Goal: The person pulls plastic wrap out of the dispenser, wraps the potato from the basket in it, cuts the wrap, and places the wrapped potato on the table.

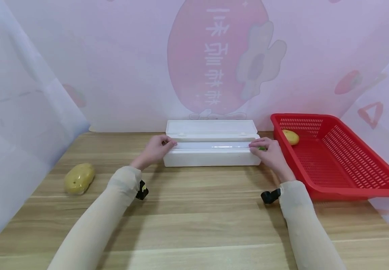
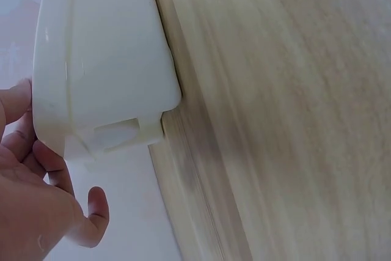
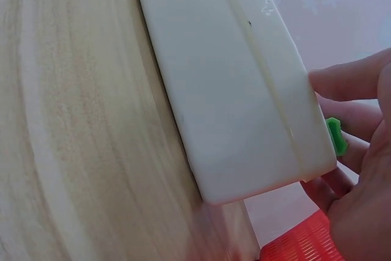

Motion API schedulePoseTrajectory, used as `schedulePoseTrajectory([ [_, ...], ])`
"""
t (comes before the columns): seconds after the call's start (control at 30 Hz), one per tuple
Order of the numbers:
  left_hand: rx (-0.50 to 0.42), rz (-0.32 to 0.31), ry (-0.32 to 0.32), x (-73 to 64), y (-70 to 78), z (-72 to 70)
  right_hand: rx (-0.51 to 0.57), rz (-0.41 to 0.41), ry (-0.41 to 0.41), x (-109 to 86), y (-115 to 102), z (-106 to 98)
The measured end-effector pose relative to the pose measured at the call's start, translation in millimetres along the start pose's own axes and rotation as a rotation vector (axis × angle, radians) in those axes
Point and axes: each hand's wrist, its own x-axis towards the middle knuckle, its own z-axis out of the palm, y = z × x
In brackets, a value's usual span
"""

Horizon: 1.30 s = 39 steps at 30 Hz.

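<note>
A long white cling film dispenser (image 1: 211, 159) lies crosswise on the table, its lid (image 1: 211, 126) raised at the back. Shiny clear cling film (image 1: 214, 145) spans its top. At the left end my left hand (image 1: 156, 149) has thumb and index finger together at the film's edge; its other fingers curl beside the box end (image 2: 110, 71). My right hand (image 1: 271, 154) pinches at the right end, thumb on the top edge. Partly behind those fingers is a small green slide cutter (image 3: 336, 137). The thin film between the fingertips is hard to make out.
A glossy potato (image 1: 79, 178), seemingly wrapped in film, sits on the table at the left. To the right stands a red perforated basket (image 1: 350, 192) with another potato (image 1: 291, 137) inside, close to my right forearm. A printed cloth wall (image 1: 130, 75) rises behind the table.
</note>
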Motion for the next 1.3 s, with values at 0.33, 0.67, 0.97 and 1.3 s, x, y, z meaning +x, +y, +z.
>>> schedulePoseTrajectory([
  [0.33,0.003,-0.028,-0.023,0.3,6.0,-3.3,-0.013,0.074,-0.011,2.1,-5.6,-4.7],
  [0.67,0.01,-0.012,0.051,1.3,8.1,-1.0,-0.007,0.06,-0.001,3.3,-6.0,-1.6],
  [0.97,0.032,0.003,0.111,1.8,7.5,-0.2,-0.143,-0.041,0.05,8.4,-14.3,12.5],
  [1.3,0.03,-0.011,0.087,1.4,7.3,-0.8,-0.256,-0.109,0.042,18.4,-22.0,13.3],
])
